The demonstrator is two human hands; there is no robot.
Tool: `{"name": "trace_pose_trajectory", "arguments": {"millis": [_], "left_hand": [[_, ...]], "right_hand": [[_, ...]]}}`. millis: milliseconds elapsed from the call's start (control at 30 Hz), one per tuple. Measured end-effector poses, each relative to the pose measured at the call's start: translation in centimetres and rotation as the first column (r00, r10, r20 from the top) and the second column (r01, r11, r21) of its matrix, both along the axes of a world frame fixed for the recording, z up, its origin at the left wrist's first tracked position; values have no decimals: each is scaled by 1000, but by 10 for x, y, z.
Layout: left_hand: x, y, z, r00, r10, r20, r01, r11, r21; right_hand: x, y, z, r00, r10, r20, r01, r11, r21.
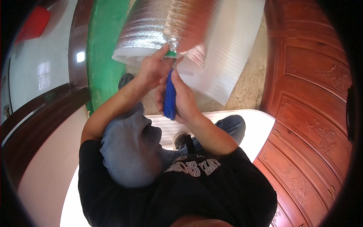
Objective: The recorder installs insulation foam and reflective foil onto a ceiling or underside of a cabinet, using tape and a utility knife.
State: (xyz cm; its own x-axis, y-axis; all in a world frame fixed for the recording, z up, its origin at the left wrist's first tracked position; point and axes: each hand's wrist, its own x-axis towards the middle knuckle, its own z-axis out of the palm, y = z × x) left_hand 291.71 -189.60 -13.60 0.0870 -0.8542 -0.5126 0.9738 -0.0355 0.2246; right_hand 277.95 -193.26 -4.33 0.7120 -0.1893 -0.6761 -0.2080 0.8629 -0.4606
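Note:
A roll of silvery foil-faced foam sheet [147,32] lies ahead of me, its white inner side showing at the near end. My left hand [153,70] is closed at the roll's near edge, thumb on the foil and the other fingers partly hidden. A small green strip [170,54] shows at that edge by my left thumb. My right hand [184,94] grips a blue-handled tool [170,96] held nearly upright in the picture. Its narrow metal end points at the green strip; whether it is a knife or scissors I cannot tell.
A loose white flap of the sheet [230,49] spreads to the right of the roll. Carved reddish-brown wooden panels [302,87] stand along the right. On the left are a green floor strip [104,45], a dark wooden frame [38,109] and a red container [34,23]. White sheet [253,121] lies beneath me.

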Motion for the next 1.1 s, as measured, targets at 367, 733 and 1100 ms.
{"name": "trace_pose_trajectory", "arguments": {"millis": [367,733,1100], "left_hand": [[-2,3,11,997,39,68,-38,999,-21],[-6,-6,22,986,118,117,-135,980,144],[-2,9,16,998,-45,50,39,993,115]], "right_hand": [[-2,-10,9,1000,14,10,-15,1000,22],[-8,-3,19,999,5,53,-7,999,38],[23,-40,-5,998,-35,59,39,997,-73]]}}
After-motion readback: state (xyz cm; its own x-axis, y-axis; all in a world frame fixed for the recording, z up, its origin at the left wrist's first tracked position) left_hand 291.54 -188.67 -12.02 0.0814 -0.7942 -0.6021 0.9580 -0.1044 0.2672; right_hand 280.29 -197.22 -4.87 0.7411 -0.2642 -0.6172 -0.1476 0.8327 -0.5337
